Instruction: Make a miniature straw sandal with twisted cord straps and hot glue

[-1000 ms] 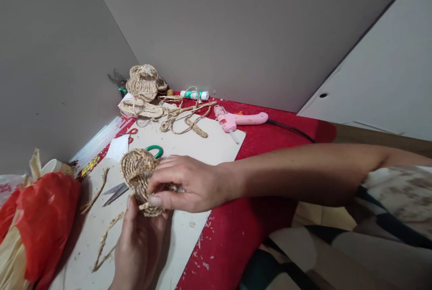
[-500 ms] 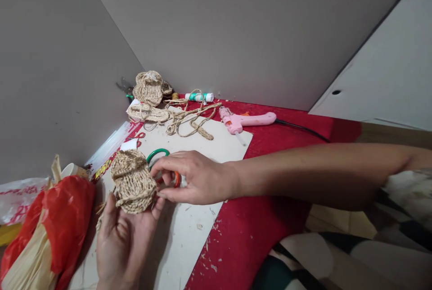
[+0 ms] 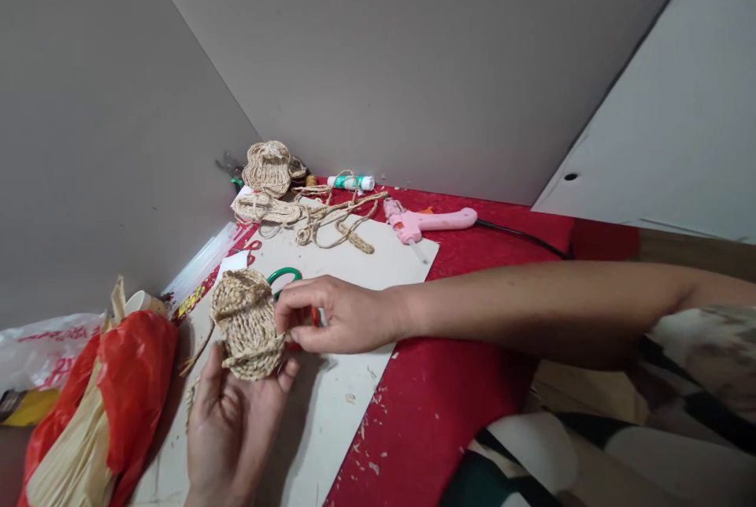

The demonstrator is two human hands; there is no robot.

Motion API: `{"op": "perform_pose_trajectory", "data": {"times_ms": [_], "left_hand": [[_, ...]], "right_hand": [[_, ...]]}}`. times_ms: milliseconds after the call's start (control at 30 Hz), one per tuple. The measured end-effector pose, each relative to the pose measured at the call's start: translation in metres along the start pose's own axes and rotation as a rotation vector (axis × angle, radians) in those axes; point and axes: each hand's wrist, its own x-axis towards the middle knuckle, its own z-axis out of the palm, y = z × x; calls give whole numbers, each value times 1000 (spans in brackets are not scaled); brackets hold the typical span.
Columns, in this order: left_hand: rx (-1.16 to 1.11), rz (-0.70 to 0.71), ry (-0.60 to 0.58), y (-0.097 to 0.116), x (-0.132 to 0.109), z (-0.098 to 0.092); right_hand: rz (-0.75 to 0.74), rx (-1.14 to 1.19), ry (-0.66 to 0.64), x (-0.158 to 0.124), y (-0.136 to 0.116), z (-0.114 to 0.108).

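A small piece of braided straw point(image 3: 251, 322), shaped like a slipper with a raised band across it, rests in my left hand point(image 3: 233, 424). That hand supports it from below, thumb at its left edge and fingertips showing at its lower right. My right hand point(image 3: 331, 314) pinches the piece's right edge between thumb and bent fingers; the exact strand in the pinch is hidden. Loose straw ends hang from its left side. Behind my right hand lie scissors, with a green handle loop point(image 3: 284, 280) and a bit of orange handle point(image 3: 316, 316) showing.
A pale board point(image 3: 348, 405) lies on a red cloth point(image 3: 425, 412) strewn with scraps. At the back are another braided piece point(image 3: 267, 167), straw cord point(image 3: 336, 223), a glue stick point(image 3: 353, 183) and a pink glue gun point(image 3: 434, 221). A red bag point(image 3: 138, 381) of straw stands left; grey panels rise behind.
The camera view has shifted slightly. My right hand's fingers have drawn closer together at the braided piece's right edge, while my left hand still holds it from below.
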Motion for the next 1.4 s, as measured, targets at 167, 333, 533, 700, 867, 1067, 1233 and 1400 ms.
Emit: {"op": "perform_pose_trajectory", "data": {"times_ms": [167, 333, 533, 700, 867, 1067, 1233, 1400], "left_hand": [[-9, -1, 219, -7, 1, 4], [5, -12, 280, -19, 4, 2], [85, -7, 284, -29, 4, 5], [157, -78, 372, -34, 0, 2], [146, -85, 428, -36, -1, 1], [97, -30, 226, -34, 3, 7], [59, -26, 244, -32, 6, 6], [127, -34, 336, -35, 4, 1]], "right_hand": [[-104, -238, 79, -3, -7, 3], [-210, -362, 86, -7, -5, 5], [-164, -278, -108, -4, -4, 4], [-183, -259, -248, -3, -6, 1], [-231, -499, -281, -5, -6, 1], [-186, -551, -138, -5, -1, 2], [-253, -493, 36, -6, 3, 5], [-320, -566, 18, -12, -4, 11]]}}
